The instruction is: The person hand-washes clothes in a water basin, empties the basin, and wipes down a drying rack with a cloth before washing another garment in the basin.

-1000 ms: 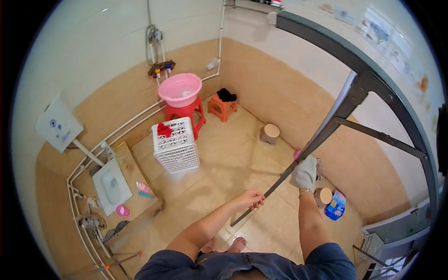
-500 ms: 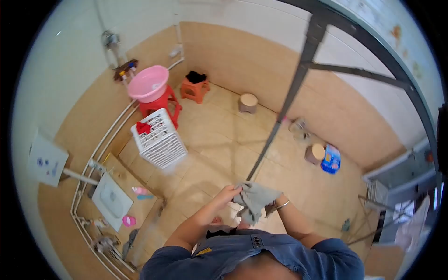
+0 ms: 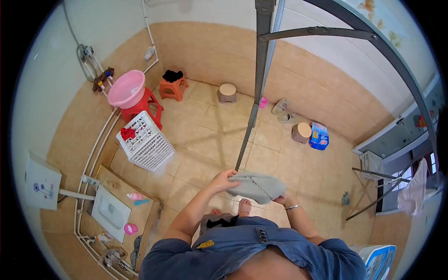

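Observation:
A grey cloth [image 3: 256, 187] is stretched between my two hands in front of my body, with a wavy seam line across it. My left hand [image 3: 224, 180] is closed on its left end, thumb and fingers pinching the edge. At the opposite end, my right hand [image 3: 283, 199] grips the lower right corner; a bracelet is on that wrist. Just beyond the cloth, the dark metal pole [image 3: 247, 135] of a frame runs down behind it, near my left hand. Whether the cloth is a garment, I cannot tell.
A pink basin [image 3: 127, 89] rests on a red stool [image 3: 156, 112], beside a white plastic basket [image 3: 151, 151] with a red cloth on it. Along the far wall are small stools, shoes [image 3: 281, 107] and a blue packet [image 3: 319, 136]. A squat toilet [image 3: 111, 210] lies at left.
The grey cloth hung bunched and crumpled before; now it is spread out flat between my hands. My right hand has come out from behind it. The view has shifted to the right.

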{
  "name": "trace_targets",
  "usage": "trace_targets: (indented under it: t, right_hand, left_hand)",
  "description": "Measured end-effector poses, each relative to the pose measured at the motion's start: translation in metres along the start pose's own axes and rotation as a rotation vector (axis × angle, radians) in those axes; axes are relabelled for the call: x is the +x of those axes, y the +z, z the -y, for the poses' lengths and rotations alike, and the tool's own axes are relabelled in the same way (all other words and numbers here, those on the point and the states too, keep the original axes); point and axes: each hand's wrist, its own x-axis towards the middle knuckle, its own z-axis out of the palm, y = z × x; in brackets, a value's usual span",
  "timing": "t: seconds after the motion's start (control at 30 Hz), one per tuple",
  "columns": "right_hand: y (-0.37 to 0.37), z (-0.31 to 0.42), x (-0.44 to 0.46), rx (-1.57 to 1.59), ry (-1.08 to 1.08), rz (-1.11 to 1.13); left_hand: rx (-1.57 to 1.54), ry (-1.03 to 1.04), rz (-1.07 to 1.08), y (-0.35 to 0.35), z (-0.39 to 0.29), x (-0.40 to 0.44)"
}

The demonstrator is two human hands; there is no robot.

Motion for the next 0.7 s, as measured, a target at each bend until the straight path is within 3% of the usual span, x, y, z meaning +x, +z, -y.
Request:
trace_targets:
  t: [0.03, 0.1, 0.13, 0.2, 0.37, 0.47, 0.53, 0.63, 0.7]
  right_hand:
    - [-0.001, 0.000, -0.004, -0.082, 0.047, -0.131]
    - [-0.017, -0.007, -0.006, -0.122, 0.070, -0.136]
    - [-0.027, -0.012, -0.005, -0.163, 0.099, -0.142]
    - [-0.049, -0.018, -0.006, -0.172, 0.113, -0.150]
    - [-0.057, -0.008, -0.030, -0.354, 0.151, -0.076]
    - [-0.065, -0.010, -0.041, -0.261, 0.177, -0.077]
    - [-0.079, -0.017, -0.044, -0.010, 0.087, -0.175]
    - [-0.098, -0.019, -0.042, -0.033, 0.008, -0.190]
    - [-0.088, -0.010, -0.039, 0.074, -0.034, -0.241]
  left_hand:
    - [0.002, 0.004, 0.004, 0.000, 0.010, 0.003]
    - [0.376, 0.028, 0.098, 0.002, 0.028, 0.005]
    - [0.379, 0.033, 0.101, 0.004, 0.031, 0.005]
    - [0.622, -0.130, 0.299, 0.007, 0.029, 0.003]
    - [0.543, -0.222, 0.436, 0.017, 0.027, 0.003]
    - [0.336, -0.168, 0.429, 0.022, 0.025, 0.008]
    - [-0.137, -0.140, 0.318, 0.029, 0.026, 0.014]
    - [-0.307, -0.121, 0.323, 0.038, 0.011, 0.019]
    - [-0.261, -0.099, 0.324, 0.051, 0.010, 0.023]
